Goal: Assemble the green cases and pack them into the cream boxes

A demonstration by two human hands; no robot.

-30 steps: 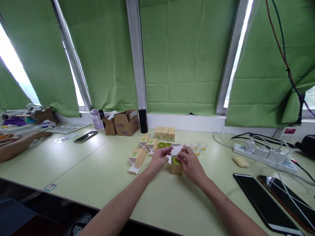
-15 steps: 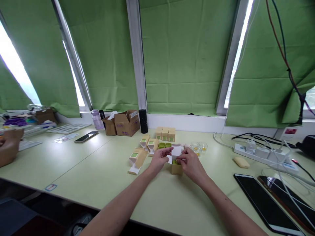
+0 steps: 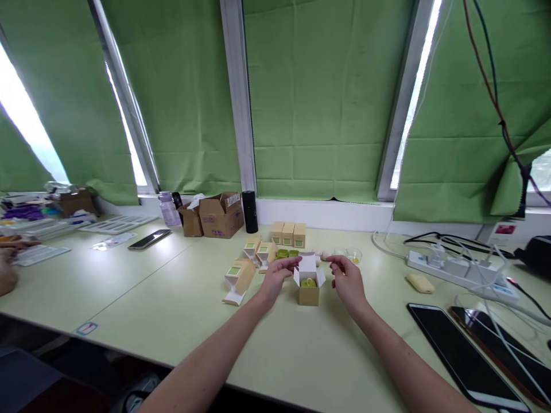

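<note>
I'm holding the left hand (image 3: 275,279) by the small open box (image 3: 309,296), its fingertips near the raised white lid (image 3: 307,264); I can't tell whether they are touching it. The right hand (image 3: 348,284) is hovering apart on the other side, its fingers loosely bent and visibly empty. The box is standing upright on the worktop (image 3: 181,310) between both hands, and a green piece (image 3: 306,283) with a small loop is sitting inside. Beyond it, three closed boxes (image 3: 288,234) are standing in a row; clear cups (image 3: 354,256) are resting behind the right hand.
</note>
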